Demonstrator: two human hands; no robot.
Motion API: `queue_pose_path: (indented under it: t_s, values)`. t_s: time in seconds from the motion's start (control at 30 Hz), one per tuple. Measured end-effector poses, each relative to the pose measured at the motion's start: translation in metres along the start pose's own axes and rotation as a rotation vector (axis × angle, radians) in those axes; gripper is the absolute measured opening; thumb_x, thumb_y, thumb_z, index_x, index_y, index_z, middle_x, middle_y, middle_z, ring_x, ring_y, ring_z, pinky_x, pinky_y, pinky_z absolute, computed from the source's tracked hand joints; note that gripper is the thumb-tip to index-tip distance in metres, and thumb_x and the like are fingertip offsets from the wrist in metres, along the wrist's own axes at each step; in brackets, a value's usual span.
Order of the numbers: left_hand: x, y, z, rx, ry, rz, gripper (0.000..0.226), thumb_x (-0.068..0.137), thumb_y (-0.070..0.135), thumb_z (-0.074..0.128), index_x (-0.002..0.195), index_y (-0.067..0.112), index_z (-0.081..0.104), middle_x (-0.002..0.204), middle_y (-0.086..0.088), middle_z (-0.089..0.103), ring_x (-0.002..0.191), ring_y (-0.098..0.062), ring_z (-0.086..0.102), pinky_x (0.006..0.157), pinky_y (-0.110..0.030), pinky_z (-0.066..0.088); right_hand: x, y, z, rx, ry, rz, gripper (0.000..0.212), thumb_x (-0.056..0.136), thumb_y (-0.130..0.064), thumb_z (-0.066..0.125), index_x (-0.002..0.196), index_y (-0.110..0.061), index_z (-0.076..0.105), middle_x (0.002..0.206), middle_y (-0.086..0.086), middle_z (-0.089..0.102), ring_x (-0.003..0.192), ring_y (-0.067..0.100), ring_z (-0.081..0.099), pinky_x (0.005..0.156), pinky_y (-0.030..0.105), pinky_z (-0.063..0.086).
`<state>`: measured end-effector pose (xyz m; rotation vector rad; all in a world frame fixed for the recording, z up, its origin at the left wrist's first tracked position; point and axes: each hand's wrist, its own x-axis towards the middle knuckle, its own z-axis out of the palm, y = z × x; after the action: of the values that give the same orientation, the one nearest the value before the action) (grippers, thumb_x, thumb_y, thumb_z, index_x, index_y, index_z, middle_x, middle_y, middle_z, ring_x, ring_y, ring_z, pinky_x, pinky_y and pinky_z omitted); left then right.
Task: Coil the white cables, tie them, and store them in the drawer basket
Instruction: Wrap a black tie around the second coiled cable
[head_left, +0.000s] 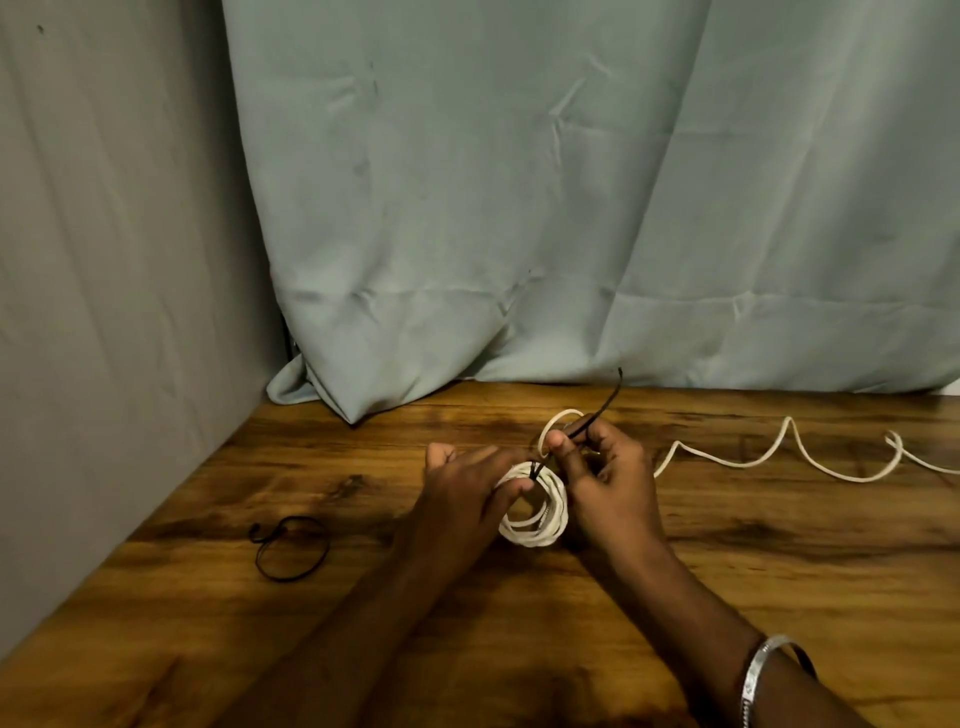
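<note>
Mid-table (675, 597): left hand (462, 499) grips coil (540, 514); right hand (608, 478) fingers pinch black tie (597, 415).

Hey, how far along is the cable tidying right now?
Done: one white cable is wound into a coil. In hand: the left hand holds the coil while the right hand pinches a black tie on it, not visibly knotted yet. Left: a second white cable lies loose on the table, a spare black tie waits, and no drawer basket is in view.
</note>
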<state>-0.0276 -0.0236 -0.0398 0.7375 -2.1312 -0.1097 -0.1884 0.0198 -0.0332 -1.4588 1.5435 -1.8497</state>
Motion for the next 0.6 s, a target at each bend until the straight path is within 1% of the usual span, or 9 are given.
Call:
queue_pose_path:
  t_s: [0.1,0.23,0.33,0.47,0.6]
  values:
    - [0.000,-0.002,0.003,-0.010,0.001,-0.017,0.029,0.099,0.048,0.043,0.118,0.037,0.063,0.109,0.016,0.070,0.095,-0.004,0.061,0.087,-0.032,0.026,-0.001,-0.002,-0.001,-0.067,0.002,-0.076,0.010,0.097,-0.034,0.068,0.090,-0.028,0.071,0.082,-0.003,0.076,0.076,0.021,0.074,0.069,0.056,0.060]
    - [-0.001,-0.005,0.004,-0.055,0.028,-0.079,0.025,0.098,0.044,0.049,0.115,0.036,0.065,0.108,0.014,0.072,0.096,-0.004,0.061,0.090,-0.037,0.029,-0.004,-0.007,-0.003,-0.138,-0.023,-0.132,0.009,0.099,-0.027,0.068,0.091,-0.026,0.071,0.082,-0.006,0.075,0.076,0.014,0.073,0.067,0.052,0.060]
    - [0.000,-0.004,0.004,-0.044,0.021,-0.080,0.027,0.097,0.045,0.047,0.116,0.036,0.065,0.109,0.014,0.072,0.096,-0.004,0.061,0.090,-0.036,0.029,-0.005,-0.008,-0.002,-0.165,-0.023,-0.148,0.009,0.099,-0.028,0.068,0.091,-0.026,0.071,0.082,-0.007,0.075,0.077,0.013,0.072,0.068,0.051,0.060]
    - [0.000,0.002,0.002,0.023,-0.003,0.011,0.029,0.099,0.043,0.046,0.120,0.035,0.063,0.110,0.014,0.071,0.094,-0.004,0.059,0.082,-0.029,0.021,-0.003,-0.005,-0.003,-0.141,-0.018,-0.137,0.009,0.099,-0.026,0.069,0.089,-0.024,0.070,0.081,-0.003,0.074,0.076,0.018,0.072,0.069,0.053,0.059]
    - [-0.001,0.006,0.000,0.051,-0.019,0.078,0.033,0.100,0.042,0.042,0.122,0.029,0.063,0.109,0.013,0.070,0.094,-0.005,0.059,0.083,-0.028,0.021,-0.001,0.001,-0.003,-0.138,-0.023,-0.128,0.011,0.097,-0.029,0.070,0.089,-0.022,0.070,0.079,-0.002,0.074,0.075,0.020,0.072,0.068,0.053,0.058]
